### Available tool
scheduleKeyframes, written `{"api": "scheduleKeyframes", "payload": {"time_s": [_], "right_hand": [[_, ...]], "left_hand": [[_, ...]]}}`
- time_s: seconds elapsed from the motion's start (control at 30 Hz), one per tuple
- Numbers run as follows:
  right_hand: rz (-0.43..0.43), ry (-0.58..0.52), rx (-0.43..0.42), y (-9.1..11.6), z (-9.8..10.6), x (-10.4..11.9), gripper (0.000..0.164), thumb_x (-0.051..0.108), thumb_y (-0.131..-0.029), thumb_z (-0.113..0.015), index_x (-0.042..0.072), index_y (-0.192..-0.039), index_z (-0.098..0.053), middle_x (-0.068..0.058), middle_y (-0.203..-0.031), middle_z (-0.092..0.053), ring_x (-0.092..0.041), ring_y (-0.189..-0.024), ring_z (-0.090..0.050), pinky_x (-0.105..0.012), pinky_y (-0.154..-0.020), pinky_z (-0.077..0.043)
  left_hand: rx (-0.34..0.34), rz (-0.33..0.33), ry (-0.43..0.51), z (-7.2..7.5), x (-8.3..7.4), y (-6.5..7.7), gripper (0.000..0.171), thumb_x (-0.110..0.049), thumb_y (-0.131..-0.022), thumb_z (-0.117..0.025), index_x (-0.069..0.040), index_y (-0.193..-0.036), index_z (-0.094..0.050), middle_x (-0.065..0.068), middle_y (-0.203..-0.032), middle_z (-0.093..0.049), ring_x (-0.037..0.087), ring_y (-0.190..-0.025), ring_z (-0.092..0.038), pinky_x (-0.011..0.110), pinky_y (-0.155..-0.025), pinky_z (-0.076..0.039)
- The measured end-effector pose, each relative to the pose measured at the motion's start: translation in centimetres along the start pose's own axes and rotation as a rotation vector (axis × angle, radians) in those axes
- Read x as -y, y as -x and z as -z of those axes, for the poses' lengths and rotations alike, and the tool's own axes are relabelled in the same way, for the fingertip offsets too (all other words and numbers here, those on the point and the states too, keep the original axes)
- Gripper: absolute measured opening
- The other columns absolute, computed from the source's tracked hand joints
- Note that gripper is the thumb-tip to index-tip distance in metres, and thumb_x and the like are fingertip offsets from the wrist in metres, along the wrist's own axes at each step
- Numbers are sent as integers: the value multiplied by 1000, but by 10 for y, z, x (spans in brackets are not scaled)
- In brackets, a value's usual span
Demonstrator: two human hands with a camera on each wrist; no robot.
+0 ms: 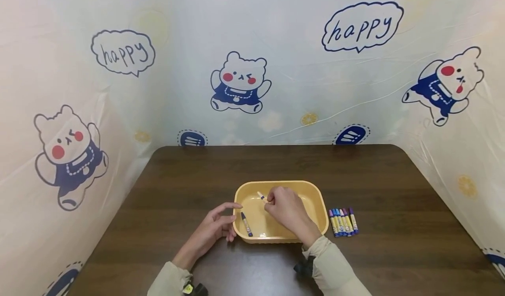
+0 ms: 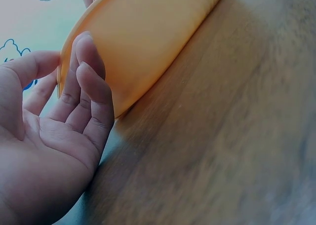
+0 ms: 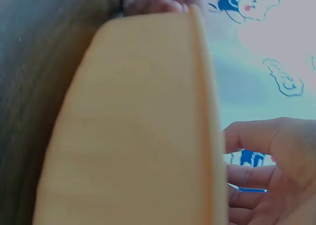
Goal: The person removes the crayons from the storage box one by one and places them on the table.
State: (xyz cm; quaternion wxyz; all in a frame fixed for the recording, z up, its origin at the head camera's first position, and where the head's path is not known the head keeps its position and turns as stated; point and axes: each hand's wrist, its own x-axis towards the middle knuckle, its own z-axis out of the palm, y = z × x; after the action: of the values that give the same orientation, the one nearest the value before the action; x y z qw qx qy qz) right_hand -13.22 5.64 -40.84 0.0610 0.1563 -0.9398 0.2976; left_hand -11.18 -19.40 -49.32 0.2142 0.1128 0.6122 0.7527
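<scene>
A yellow plastic tray (image 1: 272, 240) sits on the table. In the head view my left hand (image 1: 211, 232) is at its left side, fingers on the rim; the left wrist view shows the fingers bent against the rim and outer wall. Inside the tray, my right hand (image 1: 287, 208) pinches a white-tipped crayon (image 1: 261, 195), whose far end sticks out to the left. A dark blue crayon (image 1: 246, 224) lies along the tray's left side. From the right wrist, the tray wall (image 3: 133, 121) hides the right fingertips and what they hold.
Several crayons (image 1: 342, 222) with purple, blue and pink tips lie side by side right of the tray, the outermost slightly apart. The dark wooden table (image 1: 189, 173) ends at the back against a cloth (image 1: 292, 81) printed with cartoon bears.
</scene>
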Motion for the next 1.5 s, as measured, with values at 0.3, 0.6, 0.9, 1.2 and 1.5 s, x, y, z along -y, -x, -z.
{"api": "scheduleKeyframes", "payload": {"time_s": [0.3,0.6,0.9,1.2,1.5], "right_hand": [[-30,-15,-108,16,22,-17,9,9,-79,-76,11,-76,-67,4,-68,-60,-8,-59,-51,-25,-53,-44],[-53,-50,-262,42,47,-49,7,8,-79,-77,7,-81,-71,2,-71,-64,-11,-65,-59,-27,-60,-50],[-263,-35,-304,62,87,-105,13,14,-86,-75,2,-89,-74,-7,-79,-71,-18,-71,-65,-26,-60,-51],[-458,24,-99,79,101,-168,19,19,-88,-70,0,-88,-74,-8,-77,-69,-20,-66,-58,-33,-56,-43],[-531,5,84,84,92,-188,20,22,-90,-66,4,-85,-73,-7,-82,-68,-27,-77,-57,-37,-62,-44]], "left_hand": [[-9,-2,12,-1,2,1,44,-15,-102,-55,3,-141,-43,7,-72,-65,17,-62,-62,30,-58,-55],[-6,-11,-5,1,1,1,45,-15,-102,-55,4,-141,-42,7,-72,-64,18,-63,-62,30,-59,-55],[-8,-9,-13,0,2,2,46,-15,-102,-56,4,-141,-43,8,-72,-64,18,-62,-62,30,-58,-55],[-4,-37,-21,4,1,2,46,-16,-101,-57,4,-140,-43,8,-72,-65,18,-60,-62,28,-55,-52],[-14,-13,-37,2,0,1,46,-18,-102,-57,3,-140,-44,8,-73,-64,18,-61,-62,29,-57,-54]]}}
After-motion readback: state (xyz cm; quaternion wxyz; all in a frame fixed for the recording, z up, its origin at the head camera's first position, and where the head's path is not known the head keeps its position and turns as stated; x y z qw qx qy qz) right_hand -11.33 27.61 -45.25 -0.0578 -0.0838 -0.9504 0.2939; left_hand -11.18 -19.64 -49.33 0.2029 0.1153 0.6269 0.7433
